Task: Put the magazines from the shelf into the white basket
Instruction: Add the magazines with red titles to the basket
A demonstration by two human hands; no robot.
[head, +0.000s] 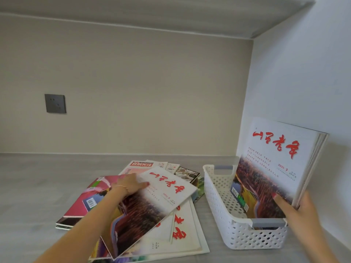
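A loose pile of magazines (152, 205) lies fanned out on the shelf (38, 186) at the lower centre of the frame, its covers overlapping at different angles. The left hand (131, 184) rests on the top magazine (163, 188), thumb and fingers pinching its upper left edge, and that copy sits tilted above the rest. To the right, the white basket (247, 236) stands on the shelf close to the side wall (303, 73). A few magazines stand upright inside it as a bundle (275, 168), leaning toward the wall, white cover with red lettering facing the camera. The right hand (302, 211), at the lower right, grips this bundle at its bottom right corner, thumb on the front cover, fingers curled behind.

The shelf surface is pale grey with a faint grain. The back wall (133, 92) is beige, with a dark socket (55, 103) at middle left. Another board (152, 14) runs overhead across the top of the frame.
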